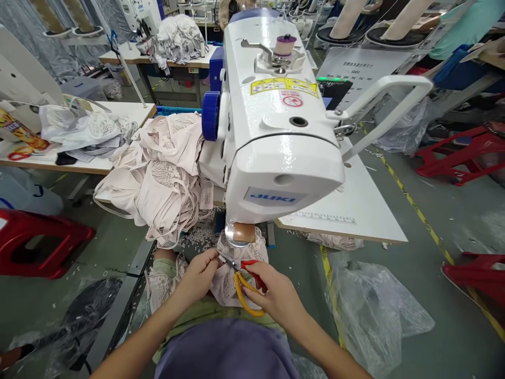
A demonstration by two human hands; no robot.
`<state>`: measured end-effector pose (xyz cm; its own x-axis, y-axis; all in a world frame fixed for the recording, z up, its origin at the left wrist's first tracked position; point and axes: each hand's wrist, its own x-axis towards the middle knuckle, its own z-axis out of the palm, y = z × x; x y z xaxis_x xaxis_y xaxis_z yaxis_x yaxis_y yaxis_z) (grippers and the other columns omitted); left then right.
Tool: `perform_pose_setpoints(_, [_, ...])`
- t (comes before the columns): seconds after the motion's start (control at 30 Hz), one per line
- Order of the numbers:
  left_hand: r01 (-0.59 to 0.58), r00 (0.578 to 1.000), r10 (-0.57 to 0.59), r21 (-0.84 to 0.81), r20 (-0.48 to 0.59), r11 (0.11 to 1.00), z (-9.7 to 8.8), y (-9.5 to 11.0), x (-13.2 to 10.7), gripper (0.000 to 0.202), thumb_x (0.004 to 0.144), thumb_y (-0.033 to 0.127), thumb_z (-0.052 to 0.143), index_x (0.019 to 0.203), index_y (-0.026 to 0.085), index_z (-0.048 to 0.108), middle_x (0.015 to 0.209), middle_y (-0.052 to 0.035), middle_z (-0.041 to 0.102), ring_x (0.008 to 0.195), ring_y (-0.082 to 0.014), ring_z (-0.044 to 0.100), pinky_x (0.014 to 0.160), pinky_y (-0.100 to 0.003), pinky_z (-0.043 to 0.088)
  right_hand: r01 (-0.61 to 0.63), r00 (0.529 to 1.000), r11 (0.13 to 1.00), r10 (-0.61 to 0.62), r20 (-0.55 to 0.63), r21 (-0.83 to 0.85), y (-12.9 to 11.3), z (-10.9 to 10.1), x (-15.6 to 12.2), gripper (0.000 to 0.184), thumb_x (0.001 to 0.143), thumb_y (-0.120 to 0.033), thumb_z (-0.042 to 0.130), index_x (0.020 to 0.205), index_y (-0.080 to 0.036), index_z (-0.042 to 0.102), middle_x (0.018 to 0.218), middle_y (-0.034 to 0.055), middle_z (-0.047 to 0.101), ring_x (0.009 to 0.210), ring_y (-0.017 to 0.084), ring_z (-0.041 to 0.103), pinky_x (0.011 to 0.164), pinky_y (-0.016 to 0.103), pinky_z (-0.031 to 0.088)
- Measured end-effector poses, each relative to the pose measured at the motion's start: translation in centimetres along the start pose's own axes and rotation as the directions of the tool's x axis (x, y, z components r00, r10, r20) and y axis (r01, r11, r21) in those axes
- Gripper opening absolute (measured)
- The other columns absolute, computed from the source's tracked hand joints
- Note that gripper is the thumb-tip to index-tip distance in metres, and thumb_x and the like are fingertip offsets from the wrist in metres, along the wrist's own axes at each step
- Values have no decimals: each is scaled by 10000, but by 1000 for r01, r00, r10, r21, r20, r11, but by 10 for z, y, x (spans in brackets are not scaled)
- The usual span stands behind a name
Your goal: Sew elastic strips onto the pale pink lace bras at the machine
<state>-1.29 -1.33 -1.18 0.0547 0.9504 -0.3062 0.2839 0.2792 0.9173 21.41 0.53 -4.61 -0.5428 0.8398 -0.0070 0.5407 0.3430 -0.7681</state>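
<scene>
My right hand [276,292] grips a pair of scissors [239,273] with one red and one yellow handle, fingers through the loops. The blades point up and left toward the fingertips of my left hand [202,273]. Those fingers are pinched on the edge of a pale pink lace bra [226,287], which hangs over my lap below the head of the sewing machine [282,173]. Whether the blades touch the fabric or a thread I cannot tell. To the left lies a large heap of similar pale pink bras [165,173].
A white side table [339,202] with a printed ruler juts out on the right. Clear plastic bags [379,310] lie on the floor there. Red stools stand at left [43,245] and right [465,152]. A neighbouring table [90,166] at left holds white garments.
</scene>
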Motion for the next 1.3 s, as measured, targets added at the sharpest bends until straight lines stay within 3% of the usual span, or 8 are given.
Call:
perform_pose_setpoints(0.1, [39, 999, -35, -119, 39, 992, -1, -1, 2, 254, 955, 364, 398, 833, 199, 548, 741, 17, 473, 657, -145, 424, 588, -242, 349, -61, 998, 995, 64, -26, 81, 7, 0, -9, 266, 861, -301, 647, 1126, -281, 638, 1054, 56, 718, 870, 228, 694, 703, 338, 556])
perform_pose_setpoints(0.2, [43, 998, -35, -159, 48, 986, -5, -3, 5, 335, 966, 488, 427, 827, 202, 534, 684, 42, 422, 584, -122, 363, 530, -228, 305, -81, 991, 989, 93, -95, 125, 12, 3, -20, 237, 851, -294, 635, 1080, -261, 584, 952, 57, 677, 682, 184, 623, 581, 304, 505])
perform_pose_setpoints(0.3, [15, 1000, -13, -135, 15, 991, -9, -4, 7, 365, 958, 512, 458, 799, 194, 540, 674, 45, 421, 573, -113, 341, 528, -226, 292, -65, 992, 992, 76, -105, 104, 10, 8, -25, 272, 833, -287, 640, 1075, -250, 521, 914, 56, 623, 640, 168, 548, 560, 299, 468])
perform_pose_setpoints(0.53, [-15, 999, 17, -43, 46, 999, -13, -4, 8, 326, 958, 458, 487, 900, 179, 645, 815, -20, 607, 761, -170, 532, 693, -258, 410, -53, 992, 994, 64, -112, 100, -1, 21, -8, 343, 791, -241, 651, 1094, -249, 490, 976, 59, 612, 677, 164, 534, 603, 303, 472])
perform_pose_setpoints(0.8, [30, 1000, -30, -15, -4, 999, -19, 2, 7, 361, 956, 499, 486, 881, 189, 653, 781, -3, 596, 703, -152, 512, 630, -235, 387, -49, 990, 992, 64, -126, 117, -1, 21, -4, 383, 780, -224, 637, 1127, -246, 475, 1082, 76, 613, 761, 175, 570, 641, 298, 488])
perform_pose_setpoints(0.97, [46, 998, -47, 27, 40, 999, -18, 7, 8, 369, 963, 498, 464, 923, 196, 672, 797, -11, 625, 681, -153, 516, 603, -235, 379, -55, 990, 993, 68, -127, 104, -3, 25, 1, 346, 774, -250, 641, 1090, -227, 502, 992, 63, 614, 730, 169, 564, 621, 286, 473])
perform_pose_setpoints(1.13, [19, 1000, -20, 87, 20, 996, -20, 4, 9, 324, 967, 430, 449, 902, 194, 661, 818, -17, 639, 739, -169, 546, 651, -247, 398, -156, 984, 966, 171, -58, 204, 2, 27, 5, 309, 792, -325, 672, 1066, -219, 576, 879, 37, 638, 665, 160, 557, 606, 285, 458])
perform_pose_setpoints(1.3, [2, 1000, -3, 107, 8, 994, -18, 2, 9, 342, 966, 445, 448, 826, 188, 624, 750, 0, 582, 697, -158, 524, 632, -245, 397, -286, 953, 884, 302, 14, 370, 1, 21, 1, 328, 760, -326, 717, 1063, -225, 642, 948, 49, 703, 718, 178, 628, 651, 295, 499])
